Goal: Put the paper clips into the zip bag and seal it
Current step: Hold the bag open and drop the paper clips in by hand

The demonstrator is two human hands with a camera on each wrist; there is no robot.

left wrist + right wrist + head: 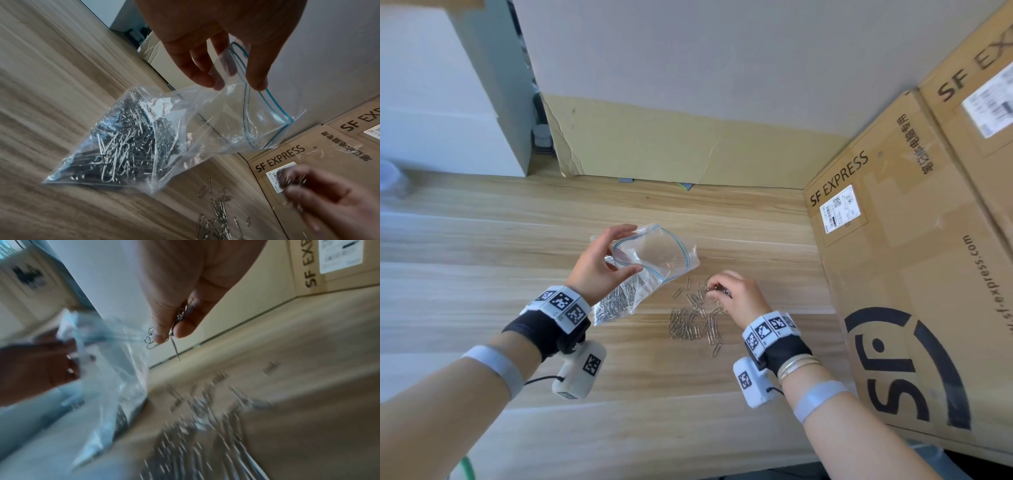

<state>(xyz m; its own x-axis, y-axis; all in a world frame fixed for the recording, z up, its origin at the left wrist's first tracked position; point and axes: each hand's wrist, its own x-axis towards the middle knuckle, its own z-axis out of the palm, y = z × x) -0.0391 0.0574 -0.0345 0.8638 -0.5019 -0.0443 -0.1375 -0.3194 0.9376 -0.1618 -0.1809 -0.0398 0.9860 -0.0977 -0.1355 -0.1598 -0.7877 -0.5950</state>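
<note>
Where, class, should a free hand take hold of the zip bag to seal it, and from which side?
Pinch the zip bag at the blue zip strip's crease, coming from the right: that end sticks out clear, opposite the left hand, and the clips weigh down the bottom.

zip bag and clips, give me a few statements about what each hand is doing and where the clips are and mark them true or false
1. The left hand holds the zip bag by its mouth. True.
2. The zip bag is sealed. False: its mouth gapes open.
3. The right hand pinches a few paper clips. True.
4. The zip bag holds no clips. False: many clips lie in its bottom.
5. Loose paper clips lie on the wooden table. True.
6. The cardboard boxes stand on the left. False: they stand on the right.
</note>
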